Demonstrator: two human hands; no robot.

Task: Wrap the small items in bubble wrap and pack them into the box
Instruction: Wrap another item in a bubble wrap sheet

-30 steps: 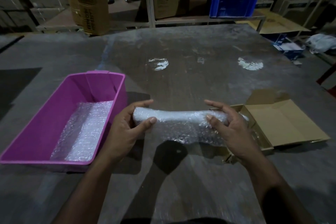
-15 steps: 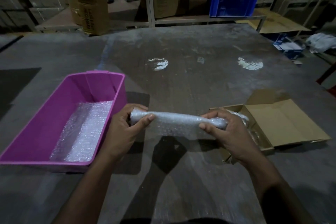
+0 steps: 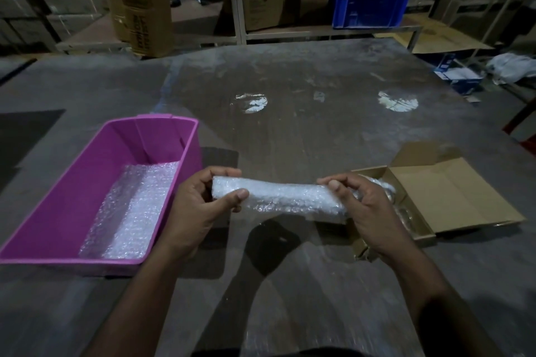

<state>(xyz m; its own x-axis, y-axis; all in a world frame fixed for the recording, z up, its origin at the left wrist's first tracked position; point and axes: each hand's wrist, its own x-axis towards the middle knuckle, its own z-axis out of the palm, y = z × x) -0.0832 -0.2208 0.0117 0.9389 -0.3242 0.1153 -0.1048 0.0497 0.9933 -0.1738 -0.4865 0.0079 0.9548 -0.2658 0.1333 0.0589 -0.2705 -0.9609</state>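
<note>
A long roll of bubble wrap (image 3: 282, 197) hangs level above the table, held at both ends. My left hand (image 3: 200, 209) grips its left end between thumb and fingers. Its right end is pinched by my right hand (image 3: 362, 209). What is inside the roll is hidden by the wrap. An open cardboard box (image 3: 452, 197) lies just right of my right hand, with clear wrapped items at its left side. To the left stands a pink plastic bin (image 3: 72, 191) with a sheet of bubble wrap (image 3: 133, 211) lying on its floor.
The grey table (image 3: 304, 113) stretches far ahead. Beyond its far edge are a metal shelf, a tall cardboard carton (image 3: 139, 0), a blue crate (image 3: 371, 0) and more boxes. Flat cardboard and a blue box lie on the floor at the right.
The loose hanging flap of wrap has been rolled in, so the roll is tighter. My right hand shifted from cupping the roll's end to pinching it from above.
</note>
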